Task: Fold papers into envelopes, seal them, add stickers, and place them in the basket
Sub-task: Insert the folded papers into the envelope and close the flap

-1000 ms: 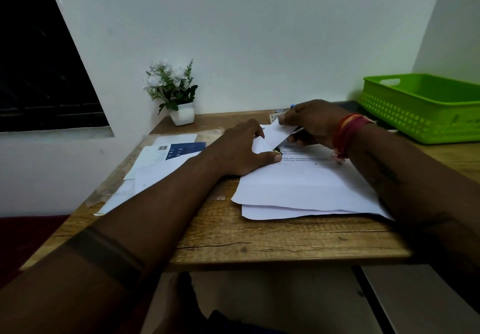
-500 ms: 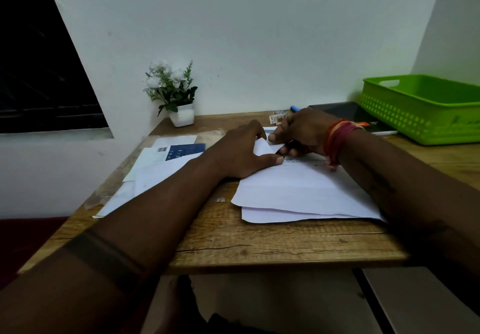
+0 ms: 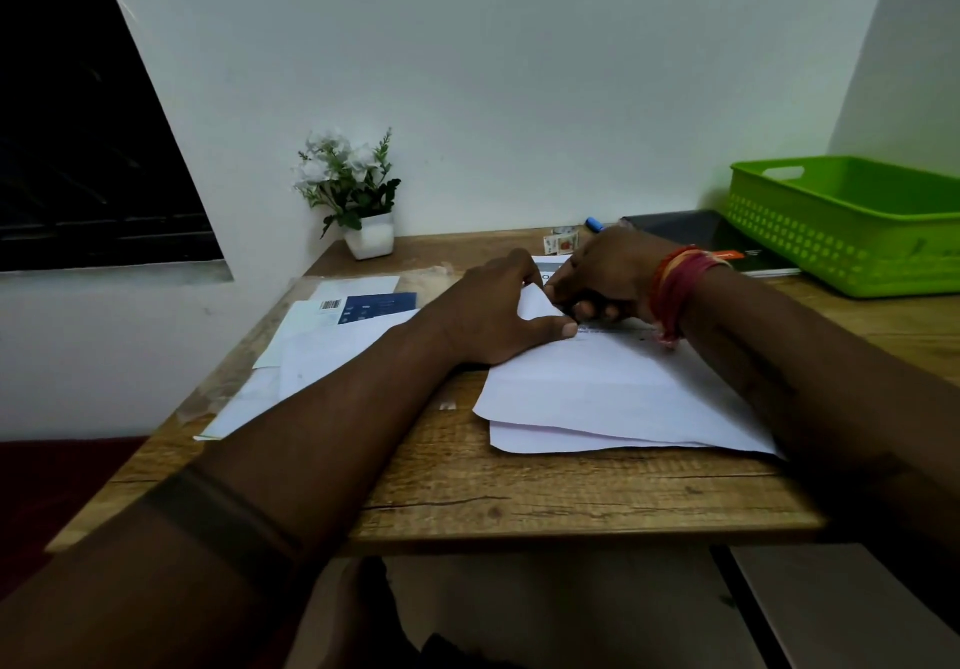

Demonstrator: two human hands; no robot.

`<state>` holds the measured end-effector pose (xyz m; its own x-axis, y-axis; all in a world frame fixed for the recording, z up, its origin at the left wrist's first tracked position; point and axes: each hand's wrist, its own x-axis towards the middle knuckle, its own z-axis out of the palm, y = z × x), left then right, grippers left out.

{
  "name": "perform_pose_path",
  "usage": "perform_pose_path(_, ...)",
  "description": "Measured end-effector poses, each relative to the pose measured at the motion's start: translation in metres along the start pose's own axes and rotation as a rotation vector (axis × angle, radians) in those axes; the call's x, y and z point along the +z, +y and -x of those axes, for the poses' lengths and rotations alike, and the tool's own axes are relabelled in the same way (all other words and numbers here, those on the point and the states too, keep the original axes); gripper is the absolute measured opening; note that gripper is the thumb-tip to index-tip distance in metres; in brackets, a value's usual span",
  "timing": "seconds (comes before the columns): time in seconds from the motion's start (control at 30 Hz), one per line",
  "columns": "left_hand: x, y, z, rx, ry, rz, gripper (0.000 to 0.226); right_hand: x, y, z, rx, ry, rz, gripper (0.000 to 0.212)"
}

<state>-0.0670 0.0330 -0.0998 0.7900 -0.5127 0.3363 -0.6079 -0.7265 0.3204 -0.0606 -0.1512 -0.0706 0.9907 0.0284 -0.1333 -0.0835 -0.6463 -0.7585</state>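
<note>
- Top sheet (image 3: 613,382): far folded corner covered by left hand (image 3: 493,315) and right hand (image 3: 602,278); whether the right pinches it cannot be told; print too small to read.
- Lower sheet (image 3: 545,440): only near edge shows.
- Basket (image 3: 831,231): cut by right edge.
- Blue-capped item (image 3: 594,224): body hidden behind right hand.

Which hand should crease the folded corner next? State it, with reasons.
Right, probably. The right hand pinches the folded corner of the paper; the left hand lies flat, pinning the sheet down.
</note>
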Motion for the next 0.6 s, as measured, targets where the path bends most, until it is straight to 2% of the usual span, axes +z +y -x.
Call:
perform_pose_path(0.2, -0.001, 0.001, 0.001, 0.005, -0.001, 0.016, 0.057, 0.001, -0.002, 0.002, 0.103, -0.188, -0.284, 0.014)
perform_pose_path(0.37, 0.0, 0.003, 0.001, 0.018, -0.004, 0.043, 0.059, 0.0, -0.008, 0.015, 0.157, -0.279, -0.302, 0.03)
perform_pose_path(0.47, 0.001, 0.004, 0.001, 0.02, -0.004, 0.044, 0.06, -0.002, -0.012, 0.021, 0.206, -0.371, -0.394, 0.037)
perform_pose_path(0.6, 0.002, 0.005, 0.001, 0.008, -0.011, 0.048, 0.06, -0.005, -0.008, 0.017, 0.264, -0.459, -0.577, 0.035)
